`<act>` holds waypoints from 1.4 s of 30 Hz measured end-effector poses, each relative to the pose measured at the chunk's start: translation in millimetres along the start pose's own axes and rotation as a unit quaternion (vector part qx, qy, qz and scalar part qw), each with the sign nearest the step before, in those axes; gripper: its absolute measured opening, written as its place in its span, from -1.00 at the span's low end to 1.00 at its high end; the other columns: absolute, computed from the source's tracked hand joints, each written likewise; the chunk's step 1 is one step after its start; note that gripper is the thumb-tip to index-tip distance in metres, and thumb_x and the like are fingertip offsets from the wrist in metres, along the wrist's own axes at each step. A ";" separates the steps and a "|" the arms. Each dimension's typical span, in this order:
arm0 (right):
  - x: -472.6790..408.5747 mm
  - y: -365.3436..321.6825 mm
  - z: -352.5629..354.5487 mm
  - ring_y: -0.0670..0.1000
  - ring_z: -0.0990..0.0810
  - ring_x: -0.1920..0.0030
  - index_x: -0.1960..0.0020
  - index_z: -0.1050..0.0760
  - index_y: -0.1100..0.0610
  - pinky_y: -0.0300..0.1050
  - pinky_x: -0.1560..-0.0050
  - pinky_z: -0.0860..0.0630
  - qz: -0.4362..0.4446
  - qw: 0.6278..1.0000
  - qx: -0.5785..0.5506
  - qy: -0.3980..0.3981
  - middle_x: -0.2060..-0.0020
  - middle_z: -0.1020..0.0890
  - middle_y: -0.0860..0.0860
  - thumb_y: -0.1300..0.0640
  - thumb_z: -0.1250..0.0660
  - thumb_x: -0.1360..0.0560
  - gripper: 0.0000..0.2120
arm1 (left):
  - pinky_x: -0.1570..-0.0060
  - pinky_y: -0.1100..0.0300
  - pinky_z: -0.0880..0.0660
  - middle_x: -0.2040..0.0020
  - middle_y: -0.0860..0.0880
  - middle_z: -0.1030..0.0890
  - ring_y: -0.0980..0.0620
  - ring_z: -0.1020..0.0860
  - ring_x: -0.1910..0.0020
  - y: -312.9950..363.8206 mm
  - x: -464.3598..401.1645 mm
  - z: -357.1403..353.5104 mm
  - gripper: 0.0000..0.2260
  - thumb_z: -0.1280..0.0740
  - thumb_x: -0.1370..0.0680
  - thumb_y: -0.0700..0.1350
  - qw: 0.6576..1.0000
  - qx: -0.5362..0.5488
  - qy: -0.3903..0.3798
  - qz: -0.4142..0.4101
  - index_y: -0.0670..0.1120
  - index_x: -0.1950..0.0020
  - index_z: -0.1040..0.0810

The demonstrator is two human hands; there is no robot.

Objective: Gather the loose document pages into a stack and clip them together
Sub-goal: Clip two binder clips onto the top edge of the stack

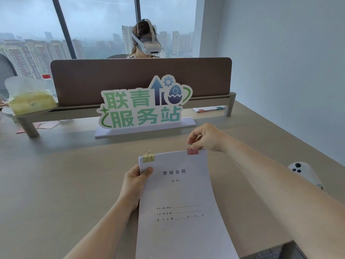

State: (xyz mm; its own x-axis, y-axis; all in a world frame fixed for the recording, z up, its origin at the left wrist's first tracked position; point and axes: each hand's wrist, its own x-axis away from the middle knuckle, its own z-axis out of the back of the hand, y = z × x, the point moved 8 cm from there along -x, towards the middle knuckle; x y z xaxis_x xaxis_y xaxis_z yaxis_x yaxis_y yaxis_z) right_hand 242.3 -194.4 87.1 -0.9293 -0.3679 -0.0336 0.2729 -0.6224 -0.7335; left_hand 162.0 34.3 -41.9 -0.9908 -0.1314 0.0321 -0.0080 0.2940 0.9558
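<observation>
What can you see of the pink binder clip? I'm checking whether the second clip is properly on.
The pink binder clip is a small clip with a pale pink body and thin wire handles. It sits on the top edge of the paper stack, near the right corner, its body straddling the edge. The right hand pinches a handle from above with its fingertips; the other handle is hidden. A yellow clip sits at the left corner, apart from it. Whether it is fully seated cannot be told.

Beige desk [56,184], brown divider [130,75], window [97,25], white wall [280,62].
</observation>
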 end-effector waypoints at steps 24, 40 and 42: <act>9.2 20.4 -8.0 -0.02 -0.61 0.14 -0.25 -0.53 0.06 -0.18 0.08 -0.53 -0.025 0.996 -0.081 -0.016 0.11 -0.62 0.06 0.26 -0.44 -0.47 -0.63 | 0.13 -0.01 -0.59 0.13 -0.17 -0.70 -0.12 -0.65 0.23 4.4 3.5 -1.1 -0.88 -0.32 -0.56 -0.29 1.000 0.014 0.004 0.016 -0.17 0.00 -0.64; 87.3 65.5 -80.0 0.06 -0.64 0.42 -0.03 -0.64 0.15 -0.17 0.41 -0.56 -0.161 0.936 -0.314 -0.021 0.23 -0.71 0.12 0.14 -0.31 -0.58 -0.84 | 0.26 0.02 -0.63 0.24 -0.10 -0.72 -0.03 -0.67 0.36 25.6 13.2 29.3 -0.89 -0.31 -0.56 -0.29 0.998 0.020 0.059 0.023 -0.14 0.04 -0.62; 87.0 59.4 -91.5 0.04 -0.61 0.44 -0.01 -0.64 0.13 -0.20 0.46 -0.51 -0.158 0.941 -0.296 -0.035 0.24 -0.71 0.09 0.15 -0.32 -0.56 -0.88 | 0.22 -0.02 -0.63 0.23 -0.11 -0.72 -0.05 -0.67 0.35 34.1 14.8 39.8 -0.88 -0.31 -0.57 -0.28 0.997 0.012 0.067 0.023 -0.13 0.04 -0.62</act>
State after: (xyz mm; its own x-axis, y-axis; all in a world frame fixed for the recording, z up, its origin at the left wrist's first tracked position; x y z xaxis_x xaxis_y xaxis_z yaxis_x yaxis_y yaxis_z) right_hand 155.0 -200.2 -21.5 -0.9168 -0.2861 0.2785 -0.2196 -0.2212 -0.9502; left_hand 141.7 80.1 -20.5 -0.9634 -0.2421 0.1155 0.0315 0.3257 0.9449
